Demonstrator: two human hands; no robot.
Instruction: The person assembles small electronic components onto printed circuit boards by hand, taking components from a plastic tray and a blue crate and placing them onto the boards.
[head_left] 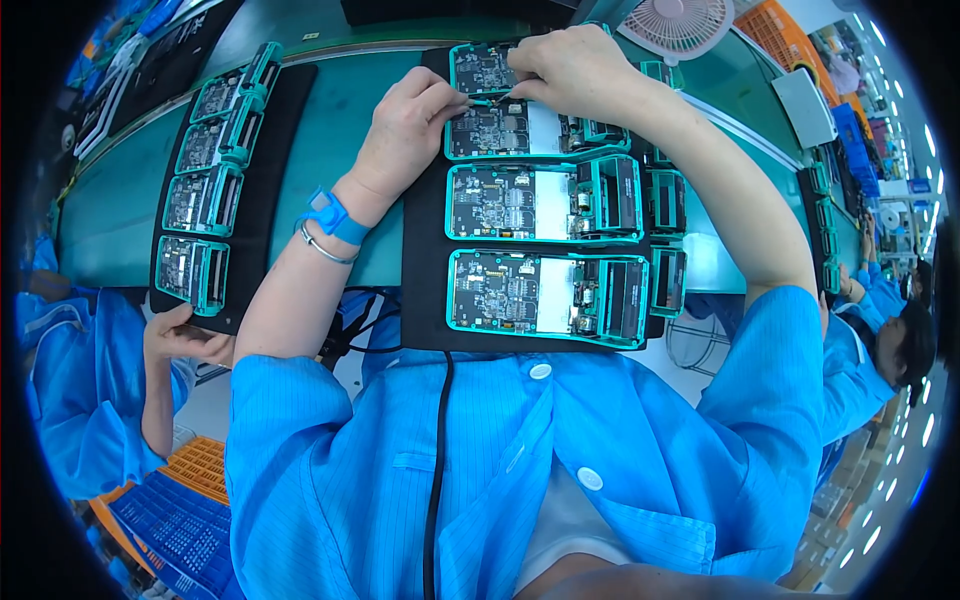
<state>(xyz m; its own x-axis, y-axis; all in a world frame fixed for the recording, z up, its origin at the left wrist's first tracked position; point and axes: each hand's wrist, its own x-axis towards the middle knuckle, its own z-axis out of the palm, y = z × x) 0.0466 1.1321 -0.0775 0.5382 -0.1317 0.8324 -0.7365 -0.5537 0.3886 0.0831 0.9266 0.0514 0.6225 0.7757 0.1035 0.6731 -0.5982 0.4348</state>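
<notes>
Head view: I see teal-framed units on black mat.
Left hand: pinching at unit edge — on what, unclear.
Right hand: curled over units — grip, I can't tell.

The head view looks down on a green bench, where a black mat bears a column of teal-framed units with exposed circuit boards. The left hand and right hand meet over the second unit from the far end, each grip at its upper edge; whatever lies between the fingertips is too small to tell. A blue wrist strap and a metal bangle circle the left wrist. More units line another mat to the left, a co-worker's hand beside its near end. Beyond the bench stands a pink fan.
</notes>
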